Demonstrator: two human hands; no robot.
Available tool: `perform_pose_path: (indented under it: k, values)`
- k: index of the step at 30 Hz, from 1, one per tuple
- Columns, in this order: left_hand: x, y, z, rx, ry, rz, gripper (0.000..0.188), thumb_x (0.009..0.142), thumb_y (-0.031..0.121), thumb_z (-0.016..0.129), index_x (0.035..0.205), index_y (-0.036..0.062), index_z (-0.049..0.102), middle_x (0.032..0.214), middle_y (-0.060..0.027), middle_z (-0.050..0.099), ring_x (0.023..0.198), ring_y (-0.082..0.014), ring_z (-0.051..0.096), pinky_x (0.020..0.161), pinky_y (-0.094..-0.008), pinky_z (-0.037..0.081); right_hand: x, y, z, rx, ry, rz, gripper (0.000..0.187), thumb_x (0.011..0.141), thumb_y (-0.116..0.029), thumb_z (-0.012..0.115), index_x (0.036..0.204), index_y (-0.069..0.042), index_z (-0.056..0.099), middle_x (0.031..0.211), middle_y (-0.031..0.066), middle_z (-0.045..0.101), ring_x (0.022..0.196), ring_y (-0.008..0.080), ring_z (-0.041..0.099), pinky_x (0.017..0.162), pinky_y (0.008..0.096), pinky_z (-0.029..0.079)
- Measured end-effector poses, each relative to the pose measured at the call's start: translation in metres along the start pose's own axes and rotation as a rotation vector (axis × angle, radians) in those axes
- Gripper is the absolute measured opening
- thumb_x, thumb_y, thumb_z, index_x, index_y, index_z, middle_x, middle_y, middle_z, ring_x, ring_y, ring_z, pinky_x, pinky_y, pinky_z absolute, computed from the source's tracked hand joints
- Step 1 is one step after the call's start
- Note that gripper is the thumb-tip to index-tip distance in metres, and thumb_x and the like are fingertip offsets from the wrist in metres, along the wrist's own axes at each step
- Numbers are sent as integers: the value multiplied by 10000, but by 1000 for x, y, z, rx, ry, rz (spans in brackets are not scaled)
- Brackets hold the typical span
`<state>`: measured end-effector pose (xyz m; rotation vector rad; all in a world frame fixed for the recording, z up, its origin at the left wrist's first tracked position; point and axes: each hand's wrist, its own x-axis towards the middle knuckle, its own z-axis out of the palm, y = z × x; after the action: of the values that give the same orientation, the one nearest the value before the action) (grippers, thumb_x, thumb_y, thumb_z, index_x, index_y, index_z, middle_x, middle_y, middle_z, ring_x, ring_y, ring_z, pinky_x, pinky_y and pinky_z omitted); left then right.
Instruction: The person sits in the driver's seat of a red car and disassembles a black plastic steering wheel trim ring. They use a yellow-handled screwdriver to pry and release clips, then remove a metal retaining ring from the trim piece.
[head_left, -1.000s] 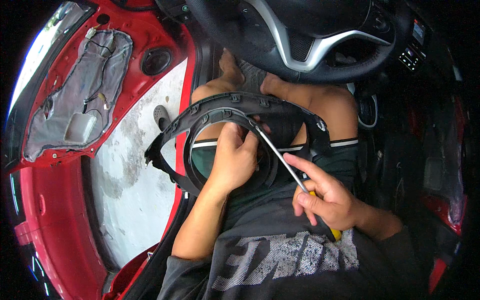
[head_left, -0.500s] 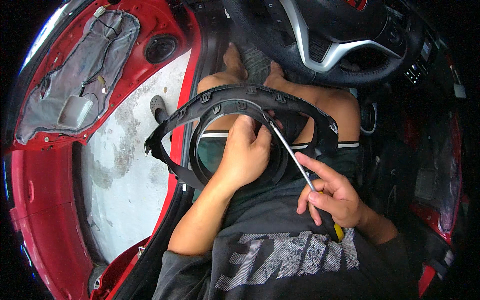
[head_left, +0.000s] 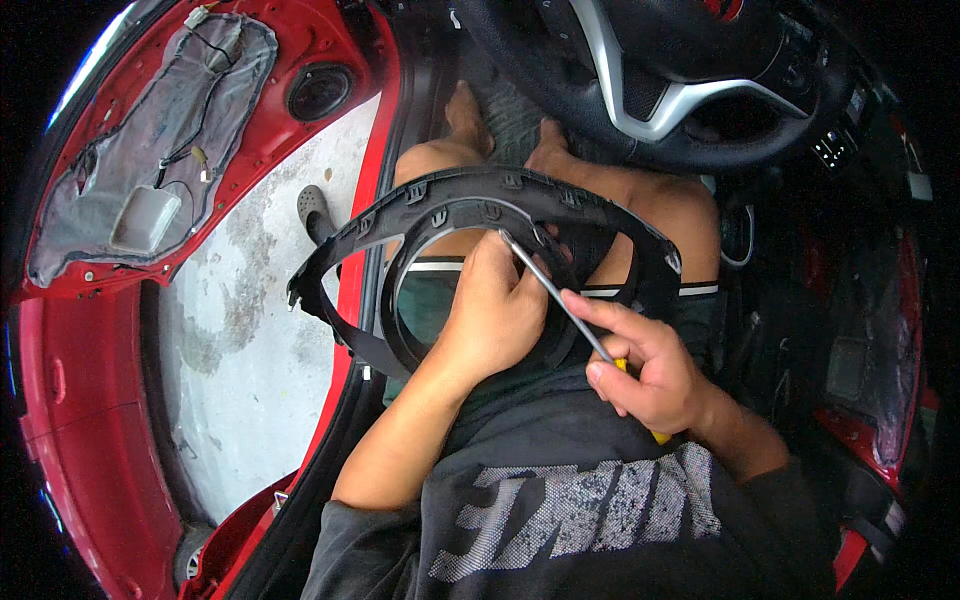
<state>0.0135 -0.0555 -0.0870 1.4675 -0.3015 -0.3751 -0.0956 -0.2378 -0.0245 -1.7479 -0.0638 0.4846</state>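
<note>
Right hand grips screwdriver; left hand pinches trim, far side. Tip near left fingers: slip may stab.

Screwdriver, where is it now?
Head view, right of centre: the screwdriver is in the right hand, its tip by the left hand and black trim.
</note>
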Motion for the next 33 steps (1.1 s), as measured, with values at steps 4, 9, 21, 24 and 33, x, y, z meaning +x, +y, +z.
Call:
perform_pose_path:
  k: [4, 9, 21, 24, 33]
  values:
    - [5, 6, -9, -61, -10, -81, 171, 1025, 24, 540, 1185, -10, 590, 1075, -68, 682, 1016, -171, 649, 927, -314, 512, -14, -2, -3, 112, 80, -19, 690, 950, -8, 581, 1596, -38, 342, 683, -26, 558, 593, 26, 460, 592, 221, 379]
    - [9, 11, -13, -20, -71, -59, 200, 1029, 14, 543, 1221, -14, 595, 1116, -59, 677, 1061, -158, 629, 946, -316, 508, -33, -11, -17, -14, 341, -82, 725, 917, -36, 687, 1565, -17, 362, 752, 44, 659, 641, 109, 611, 654, 258, 494]
    - [-9, 116, -26, 665, -355, 246, 246, 853, -18, 618, 1097, -53, 627, 921, -207, 678, 884, -311, 676, 776, -406, 521, -27, -42, -37, -271, 425, -328, 673, 685, -237, 974, 1128, -52, 502, 1246, 130, 611, 819, 142, 571, 730, 313, 495]
    - [-14, 135, -16, 779, -397, 294, 208, 812, -5, 652, 1009, -52, 607, 878, -239, 638, 838, -392, 644, 735, -440, 500, -27, -33, -34, -491, 411, -371, 615, 693, -166, 931, 1089, -65, 471, 1085, 79, 546, 810, 146, 544, 746, 313, 475]
    - [-22, 153, 10, 227, -149, 524, 210, 969, -89, 502, 1070, -66, 685, 971, -112, 725, 842, -156, 684, 760, -279, 533, -33, 47, -24, -182, 653, -428, 448, 735, 32, 711, 1047, -64, 404, 919, 32, 373, 864, 151, 428, 848, 310, 393]
